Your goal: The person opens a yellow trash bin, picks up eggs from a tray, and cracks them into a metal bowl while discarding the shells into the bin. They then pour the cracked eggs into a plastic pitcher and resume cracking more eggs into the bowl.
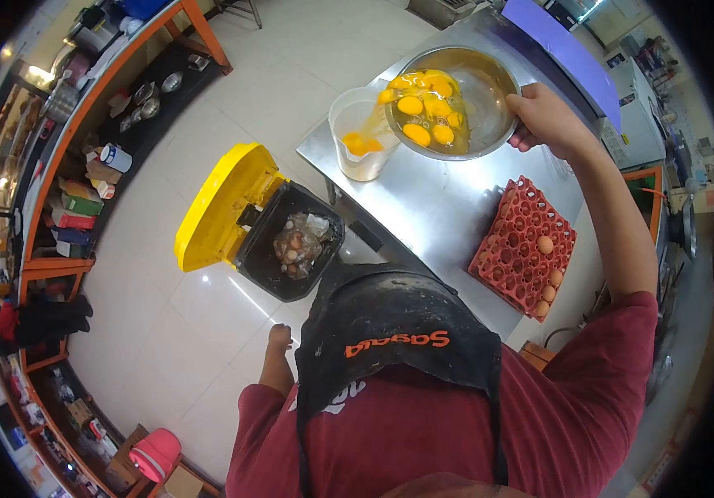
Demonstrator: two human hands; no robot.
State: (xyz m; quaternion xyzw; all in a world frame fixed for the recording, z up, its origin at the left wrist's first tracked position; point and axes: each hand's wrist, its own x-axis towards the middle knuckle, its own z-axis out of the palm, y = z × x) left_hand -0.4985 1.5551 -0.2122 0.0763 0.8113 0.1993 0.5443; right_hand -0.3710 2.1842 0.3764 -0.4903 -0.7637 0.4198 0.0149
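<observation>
My right hand (pixel 546 121) grips the rim of a metal mixing bowl (pixel 490 100), which is tilted to the left. Several raw yolks and egg whites (pixel 436 108) lie in the low side of the bowl. Egg streams over its lip into a translucent plastic pitcher (pixel 355 112) at the table's corner, and some yellow egg shows inside. My left hand (pixel 281 336) hangs low beside my apron, away from the table, with its fingers curled and nothing visible in them. A stack of red egg trays (pixel 516 241) holds several whole brown eggs (pixel 545 245).
The steel table (pixel 423 217) carries these things. Below its left edge, a black bin (pixel 264 261) with a raised yellow lid (pixel 216 203) holds eggshells and plastic. Orange-framed shelves (pixel 108 91) line the left side. A pink container (pixel 156 454) stands on the floor.
</observation>
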